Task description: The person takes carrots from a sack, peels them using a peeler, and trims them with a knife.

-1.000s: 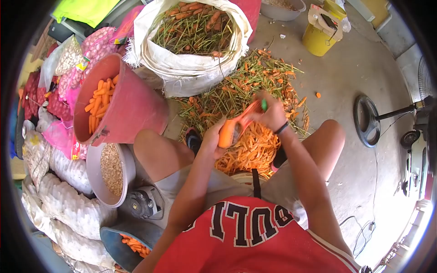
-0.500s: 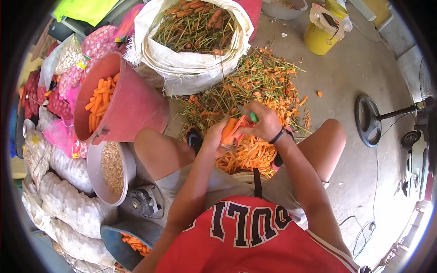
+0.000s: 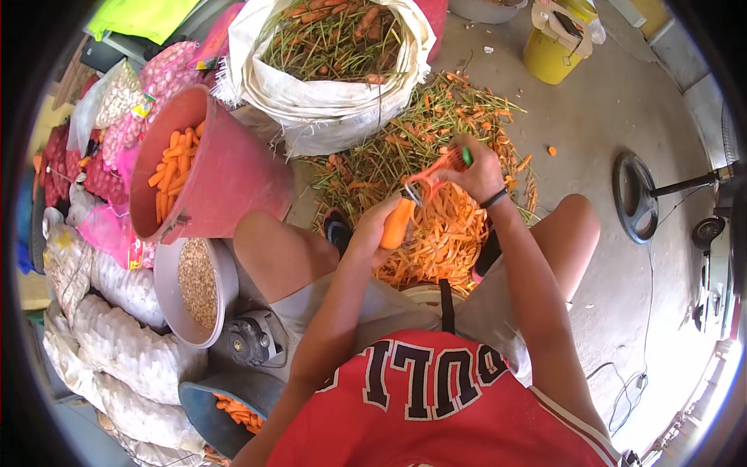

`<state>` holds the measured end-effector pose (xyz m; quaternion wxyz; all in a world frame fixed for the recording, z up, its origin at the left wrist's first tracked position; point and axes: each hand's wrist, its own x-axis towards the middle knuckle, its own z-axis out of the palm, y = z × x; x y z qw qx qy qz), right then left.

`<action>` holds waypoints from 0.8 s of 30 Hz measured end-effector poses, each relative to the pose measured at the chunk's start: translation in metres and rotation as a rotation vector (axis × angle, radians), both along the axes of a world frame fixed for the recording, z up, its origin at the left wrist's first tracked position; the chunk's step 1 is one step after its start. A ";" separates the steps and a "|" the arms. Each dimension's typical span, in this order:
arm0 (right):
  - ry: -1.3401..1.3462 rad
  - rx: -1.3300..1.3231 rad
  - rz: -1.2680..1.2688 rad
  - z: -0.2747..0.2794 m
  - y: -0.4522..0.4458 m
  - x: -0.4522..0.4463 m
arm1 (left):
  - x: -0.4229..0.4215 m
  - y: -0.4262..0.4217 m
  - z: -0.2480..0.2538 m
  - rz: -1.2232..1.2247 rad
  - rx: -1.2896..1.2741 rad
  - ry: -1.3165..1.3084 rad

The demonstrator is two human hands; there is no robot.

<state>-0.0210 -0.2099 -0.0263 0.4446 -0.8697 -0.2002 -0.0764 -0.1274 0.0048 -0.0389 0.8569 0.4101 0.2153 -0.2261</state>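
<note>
My left hand (image 3: 377,227) is wrapped round an orange carrot (image 3: 398,222), holding it above the peel heap. In my right hand (image 3: 476,174) is a red peeler (image 3: 441,173), with a bit of green (image 3: 467,156) showing by the fingers. The peeler's blade end meets the upper end of the carrot. Under both hands lies a mound of orange carrot peelings (image 3: 436,241) between my legs. Beyond it spread green stalks and cut carrot ends (image 3: 420,140) on the floor.
A white sack (image 3: 327,117) of unpeeled carrots stands ahead. To the left are a tilted red bucket (image 3: 249,183) with peeled carrots, a grey basin (image 3: 227,284) and a blue container (image 3: 204,420). A yellow bucket (image 3: 548,58) and a fan stand (image 3: 634,194) are at right.
My right hand has moved up and right with the peeler, away from my left hand. The carrot now shows more fully in my left hand. The whole view has shifted slightly.
</note>
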 end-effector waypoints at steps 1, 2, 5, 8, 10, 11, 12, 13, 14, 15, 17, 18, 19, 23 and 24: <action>0.015 0.009 -0.077 0.001 -0.003 0.005 | 0.001 -0.002 0.002 0.015 0.007 0.021; 0.043 0.053 -0.019 0.001 -0.003 0.000 | 0.003 -0.002 0.001 0.024 -0.071 -0.029; -0.059 0.051 0.273 0.017 0.021 -0.034 | 0.009 -0.001 -0.002 0.052 -0.103 -0.002; -0.105 0.011 0.171 0.006 0.011 -0.022 | 0.004 -0.002 0.001 0.001 -0.029 -0.010; -0.020 -0.028 0.018 -0.005 -0.001 0.001 | 0.004 0.002 0.000 -0.095 0.041 -0.036; 0.016 -0.053 -0.060 -0.008 -0.009 0.009 | 0.005 0.002 0.004 -0.064 -0.002 -0.065; 0.057 -0.051 -0.081 -0.005 -0.014 0.011 | 0.007 0.001 0.021 -0.028 -0.049 -0.097; 0.097 -0.036 -0.116 -0.003 -0.017 0.009 | 0.008 0.003 0.032 0.012 -0.096 -0.128; 0.137 -0.023 -0.145 -0.001 -0.018 0.004 | 0.008 0.009 0.034 0.015 -0.109 -0.074; 0.171 -0.010 -0.167 0.001 -0.019 0.000 | 0.004 0.012 0.025 -0.023 -0.090 -0.035; 0.174 -0.089 -0.168 -0.017 -0.023 -0.004 | -0.009 0.016 -0.001 -0.100 -0.043 0.030; 0.219 -0.084 -0.154 -0.025 -0.024 -0.007 | -0.013 0.011 0.003 -0.091 -0.019 -0.021; 0.269 -0.076 -0.142 -0.027 -0.021 -0.012 | -0.013 0.009 0.004 -0.080 0.042 -0.147; 0.446 -0.058 0.010 -0.024 -0.012 -0.029 | -0.009 0.006 0.019 -0.024 0.047 -0.407; 0.467 -0.146 0.029 -0.018 -0.007 -0.034 | -0.010 0.006 0.021 -0.020 0.006 -0.444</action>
